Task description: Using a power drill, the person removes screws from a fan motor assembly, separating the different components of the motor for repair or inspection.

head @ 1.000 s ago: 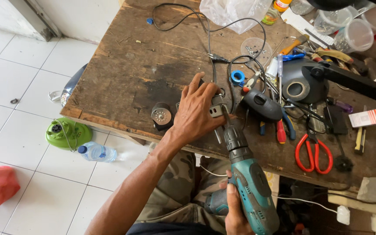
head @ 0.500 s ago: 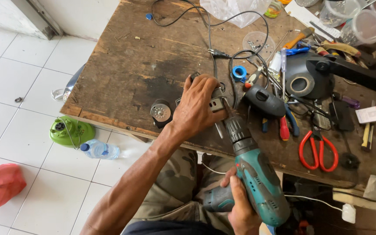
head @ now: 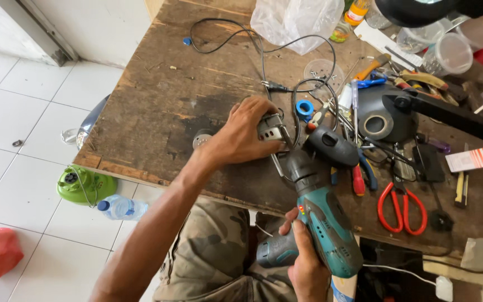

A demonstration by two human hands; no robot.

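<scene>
At the middle of the scarred wooden bench [head: 157, 106], the left hand [head: 241, 137] curls tight over a small grey metal part [head: 270, 128]. At six o'clock the right hand [head: 307, 268] wraps shut around a teal plastic drill [head: 322, 221], its tip at the part. At three o'clock lies a flat orange-and-white carton [head: 476, 159], red-handled scissors [head: 402, 207] below it

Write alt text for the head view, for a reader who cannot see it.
A person's left hand presses a small metal part onto a worn wooden bench while the right hand aims a teal cordless drill at it. Red-handled scissors, cables, tape and other tools clutter the bench's right side; a green object and water bottle lie on the tiled floor.
</scene>
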